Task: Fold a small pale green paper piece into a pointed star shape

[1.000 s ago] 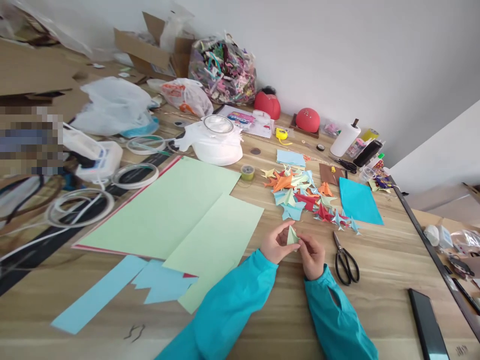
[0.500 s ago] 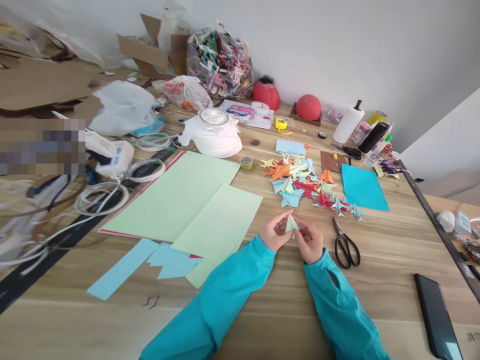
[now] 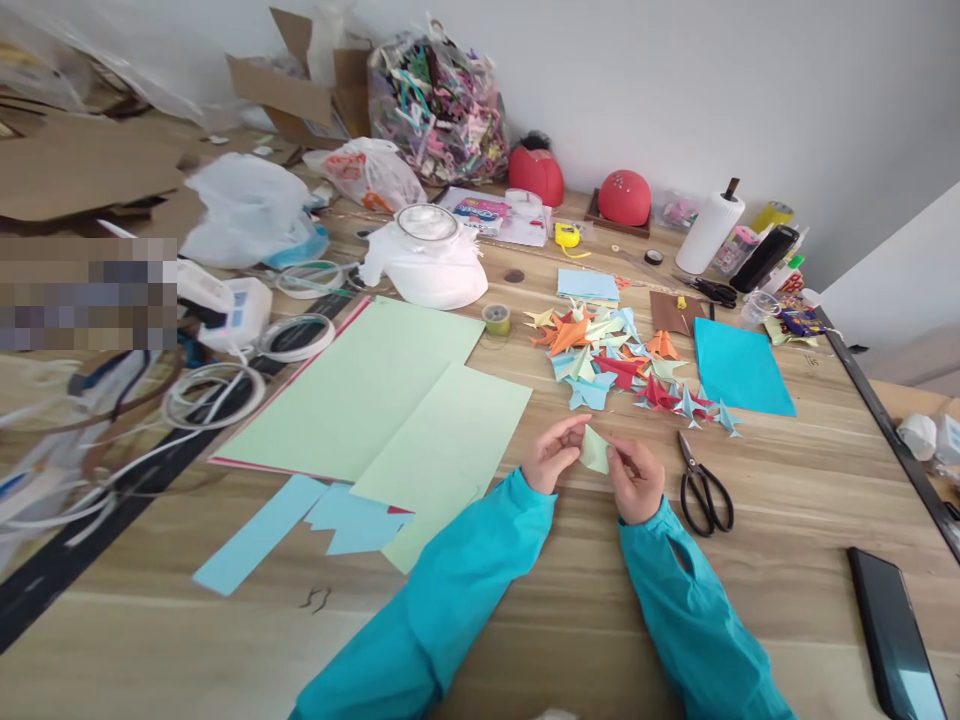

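A small piece of pale green folded paper [image 3: 595, 450] is held up between my two hands over the table. My left hand [image 3: 553, 455] pinches its left edge, while the fingers of my right hand [image 3: 636, 478] are closed on its right side. Just beyond the hands lies a pile of folded paper cranes [image 3: 600, 350] in orange, red, blue and pale green. Black-handled scissors [image 3: 705, 488] rest to the right of my right hand, points away from me. Pale green paper sheets [image 3: 442, 440] spread out on the left, with blue paper strips [image 3: 259, 535] nearer to me.
A turquoise paper square [image 3: 742, 365] lies right of the cranes, a phone [image 3: 896, 630] at the right front. Farther back stand a tape roll [image 3: 496, 319], a yellow tape measure [image 3: 567, 236] and red pincushions [image 3: 624, 197]. Coiled white cables [image 3: 214, 395] crowd the left side.
My hands have drawn slightly apart, and the green paper between them has turned from a narrow pointed shape to a broader flat face. The whole view has shifted a little.
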Demonstrator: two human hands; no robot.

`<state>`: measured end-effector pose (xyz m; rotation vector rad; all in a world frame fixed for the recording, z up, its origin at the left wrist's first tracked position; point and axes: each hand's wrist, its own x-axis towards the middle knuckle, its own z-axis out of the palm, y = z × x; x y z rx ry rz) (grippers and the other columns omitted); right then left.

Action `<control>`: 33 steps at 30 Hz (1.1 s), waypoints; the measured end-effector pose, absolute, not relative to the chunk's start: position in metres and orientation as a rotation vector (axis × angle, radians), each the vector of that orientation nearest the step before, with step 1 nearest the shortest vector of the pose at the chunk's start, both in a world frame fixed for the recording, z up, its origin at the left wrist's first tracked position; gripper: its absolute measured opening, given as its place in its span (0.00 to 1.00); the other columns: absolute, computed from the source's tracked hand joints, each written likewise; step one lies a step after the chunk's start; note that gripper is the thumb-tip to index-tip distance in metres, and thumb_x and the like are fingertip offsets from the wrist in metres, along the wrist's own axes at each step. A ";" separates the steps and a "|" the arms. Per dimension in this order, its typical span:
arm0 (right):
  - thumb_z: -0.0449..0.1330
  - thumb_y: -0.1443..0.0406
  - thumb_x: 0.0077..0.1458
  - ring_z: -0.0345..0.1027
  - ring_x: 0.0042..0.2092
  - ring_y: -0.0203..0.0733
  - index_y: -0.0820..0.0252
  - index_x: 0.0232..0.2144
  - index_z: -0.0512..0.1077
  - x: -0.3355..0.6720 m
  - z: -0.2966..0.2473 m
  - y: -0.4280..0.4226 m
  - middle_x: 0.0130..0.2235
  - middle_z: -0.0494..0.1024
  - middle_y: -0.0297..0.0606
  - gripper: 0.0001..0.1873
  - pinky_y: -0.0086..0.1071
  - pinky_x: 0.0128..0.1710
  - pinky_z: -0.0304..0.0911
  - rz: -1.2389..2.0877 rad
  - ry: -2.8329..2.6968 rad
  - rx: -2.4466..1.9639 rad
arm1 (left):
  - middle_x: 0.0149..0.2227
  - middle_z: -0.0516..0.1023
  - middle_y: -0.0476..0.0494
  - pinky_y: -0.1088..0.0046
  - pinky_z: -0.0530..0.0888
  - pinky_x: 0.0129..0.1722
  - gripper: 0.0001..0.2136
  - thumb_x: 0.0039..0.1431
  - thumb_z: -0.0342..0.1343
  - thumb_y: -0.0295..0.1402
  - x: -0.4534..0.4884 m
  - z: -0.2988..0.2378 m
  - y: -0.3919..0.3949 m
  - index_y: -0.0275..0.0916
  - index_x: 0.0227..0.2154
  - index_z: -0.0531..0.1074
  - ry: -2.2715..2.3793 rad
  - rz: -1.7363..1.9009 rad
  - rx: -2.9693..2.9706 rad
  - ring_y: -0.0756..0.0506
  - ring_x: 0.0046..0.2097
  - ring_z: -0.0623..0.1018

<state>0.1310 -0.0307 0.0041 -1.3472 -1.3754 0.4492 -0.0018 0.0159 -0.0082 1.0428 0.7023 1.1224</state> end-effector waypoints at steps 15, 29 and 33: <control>0.56 0.62 0.49 0.66 0.28 0.38 0.61 0.34 0.70 0.132 -0.003 -0.032 0.28 0.73 0.38 0.10 0.31 0.26 0.63 0.756 -1.259 -1.302 | 0.25 0.71 0.46 0.73 0.67 0.30 0.07 0.43 0.60 0.34 0.003 0.008 0.013 0.34 0.21 0.73 0.835 1.171 1.212 0.49 0.29 0.70; 0.60 0.60 0.46 0.65 0.27 0.37 0.61 0.27 0.71 0.130 -0.004 -0.028 0.25 0.73 0.37 0.09 0.30 0.25 0.61 0.739 -1.259 -1.349 | 0.25 0.71 0.45 0.73 0.67 0.30 0.08 0.45 0.58 0.36 0.003 0.014 0.011 0.34 0.21 0.72 0.855 1.162 1.255 0.49 0.29 0.70; 0.60 0.61 0.45 0.66 0.27 0.37 0.61 0.27 0.71 0.130 -0.007 -0.028 0.25 0.74 0.37 0.09 0.30 0.25 0.62 0.757 -1.233 -1.352 | 0.23 0.70 0.46 0.74 0.67 0.28 0.10 0.46 0.57 0.36 0.003 0.014 0.011 0.34 0.20 0.72 0.866 1.160 1.235 0.50 0.28 0.69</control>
